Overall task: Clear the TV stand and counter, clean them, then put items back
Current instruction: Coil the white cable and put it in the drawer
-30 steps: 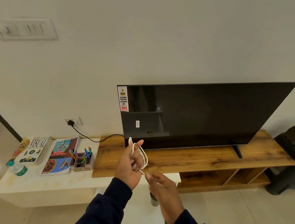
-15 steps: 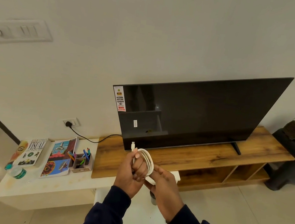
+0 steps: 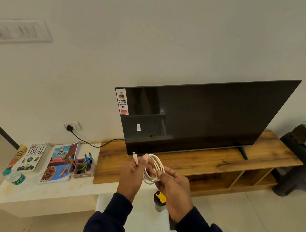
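left hand (image 3: 132, 172) grips white cable (image 3: 152, 170) coil, plug end poking up | right hand (image 3: 173, 187) pinches the loops to keep them bundled | cable held just in front of tv (image 3: 205, 118), above wooden tv stand (image 3: 210, 160) | books, pen holder (image 3: 82, 167) on table (image 3: 48, 193) left of tv

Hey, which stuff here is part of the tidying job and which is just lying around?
Part of the job:
coiled white cable, held in both hands, left and right
wooden TV stand
white counter
two books
grey pen holder

Lying about:
dark plastic stool
wall switch panel
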